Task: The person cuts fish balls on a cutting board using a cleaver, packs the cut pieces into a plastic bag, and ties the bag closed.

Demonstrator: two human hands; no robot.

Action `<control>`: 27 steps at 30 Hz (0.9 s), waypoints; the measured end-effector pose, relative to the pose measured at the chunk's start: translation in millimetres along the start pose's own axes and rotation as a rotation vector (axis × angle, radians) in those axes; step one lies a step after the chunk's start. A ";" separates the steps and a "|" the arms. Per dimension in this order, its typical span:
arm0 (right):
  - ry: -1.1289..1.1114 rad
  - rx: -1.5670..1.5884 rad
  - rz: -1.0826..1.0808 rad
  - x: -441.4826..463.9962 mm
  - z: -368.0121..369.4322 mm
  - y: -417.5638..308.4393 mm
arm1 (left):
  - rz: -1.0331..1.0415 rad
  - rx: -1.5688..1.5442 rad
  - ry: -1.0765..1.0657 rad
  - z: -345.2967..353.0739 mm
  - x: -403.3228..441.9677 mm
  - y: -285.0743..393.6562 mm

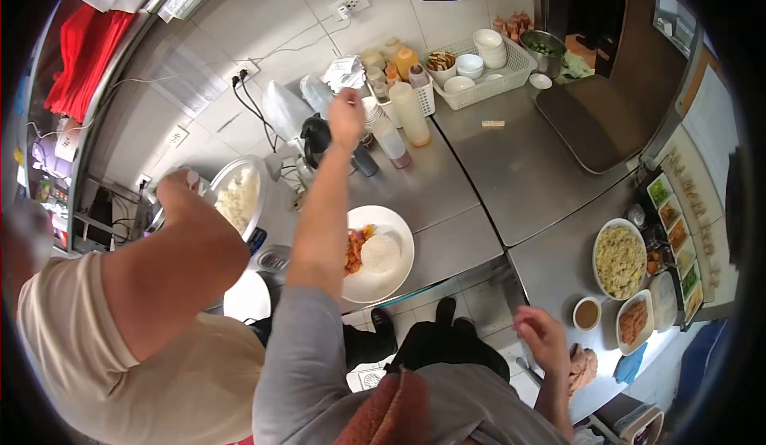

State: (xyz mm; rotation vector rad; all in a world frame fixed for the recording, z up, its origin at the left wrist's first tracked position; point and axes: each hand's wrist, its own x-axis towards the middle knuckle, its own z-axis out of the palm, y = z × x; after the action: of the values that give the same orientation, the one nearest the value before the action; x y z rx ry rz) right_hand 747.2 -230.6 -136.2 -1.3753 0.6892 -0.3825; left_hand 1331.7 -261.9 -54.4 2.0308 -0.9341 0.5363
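Observation:
My left hand (346, 118) is raised over the back of the steel counter, beside a dark-lidded container (317, 135) and a stack of white cups; its fingers are bent together, and what they hold, if anything, is too small to tell. Below that forearm sits a white plate (399, 233) with a mound of white rice (381, 254) and a reddish saucy dish (354, 247), partly covered by the arm. My right hand (544, 337) hangs at the right near the counter edge, fingers loosely curled and apart, holding nothing visible. A brown cloth (582, 367) lies beside it.
A co-worker's arm (179, 273) reaches toward a rice bowl (238, 195) at left. Sauce bottles (409, 115), a basket of bowls (482, 86) and a brown tray (586, 122) stand behind. Right counter: a grain bowl (620, 259), a sauce cup (586, 314) and a meat dish (634, 322).

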 end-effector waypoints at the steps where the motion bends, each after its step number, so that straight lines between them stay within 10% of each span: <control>1: 0.044 0.040 0.027 -6.8 1.1 4.9 | 0.009 0.140 0.009 0.7 22.2 -27.4; 12: 0.518 -0.139 0.298 -98.2 17.9 110.6 | -0.171 0.653 0.000 -64.0 181.8 -293.4; 16: 0.539 -0.431 0.740 -178.1 36.9 201.4 | -0.003 0.764 -0.047 -80.1 234.8 -374.5; 20: 0.545 -0.367 1.074 -322.8 52.7 319.4 | -0.166 0.457 -0.522 -90.0 263.1 -399.1; 22: 0.322 -0.526 1.316 -344.9 49.9 330.4 | -0.483 0.266 -0.525 -95.3 237.2 -334.8; 24: 0.238 -0.547 1.367 -343.1 52.5 318.1 | -0.190 0.533 -0.350 -91.4 254.0 -379.8; 27: 0.547 -0.387 1.254 -317.4 62.3 292.2 | -0.357 0.429 -0.428 -84.4 233.9 -323.0</control>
State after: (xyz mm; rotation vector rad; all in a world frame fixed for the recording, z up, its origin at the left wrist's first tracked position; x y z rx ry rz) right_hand 508.4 66.7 -347.4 -0.9213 1.9767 0.4307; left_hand 1726.0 -165.9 -16.7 2.6996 -0.7036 0.1055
